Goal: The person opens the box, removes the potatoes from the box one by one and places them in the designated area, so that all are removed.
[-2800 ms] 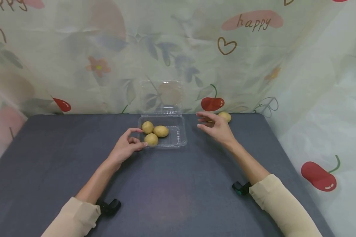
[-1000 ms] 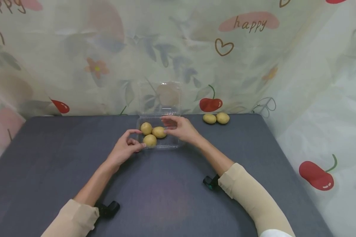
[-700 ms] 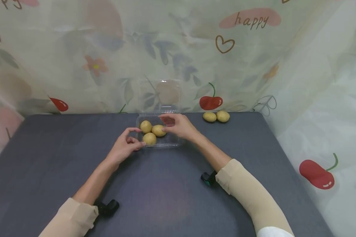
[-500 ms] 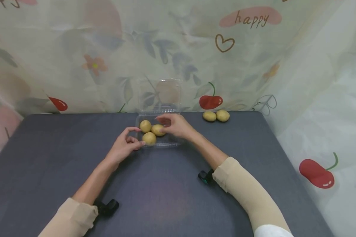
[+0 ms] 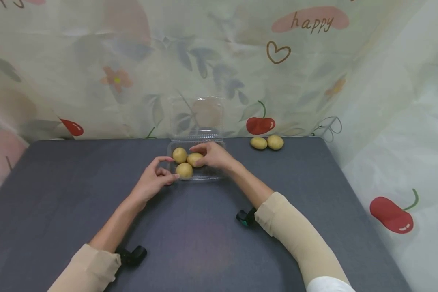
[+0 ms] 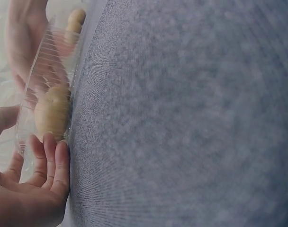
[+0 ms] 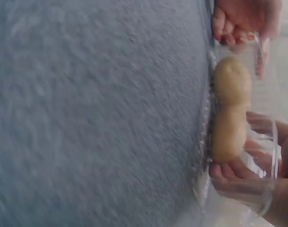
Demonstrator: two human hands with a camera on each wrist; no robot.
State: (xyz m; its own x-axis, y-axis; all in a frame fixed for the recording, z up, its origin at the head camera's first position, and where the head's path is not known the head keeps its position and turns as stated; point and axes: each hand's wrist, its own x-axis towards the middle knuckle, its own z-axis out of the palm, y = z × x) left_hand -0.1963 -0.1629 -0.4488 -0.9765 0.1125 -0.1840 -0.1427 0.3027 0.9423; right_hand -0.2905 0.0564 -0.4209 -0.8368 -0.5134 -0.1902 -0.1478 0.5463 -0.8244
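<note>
Head view: gripping an open clear container (image 5: pixel 209 177) by its left side with the left hand (image 5: pixel 152 179), touching the oval potato (image 5: pixel 194 159), inside beside two rounder potatoes (image 5: pixel 184 170), with the right hand (image 5: pixel 217 156). Cannot tell whether clamped on it. Showing, to the right, two outer potatoes (image 5: pixel 275 142) near the far edge of the dark table (image 5: pixel 193 231).

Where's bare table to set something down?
Bare table: in front of the plastic container, left of the left hand, and in front of the two loose potatoes. Crowded: the container's interior, with three potatoes and the right hand.
</note>
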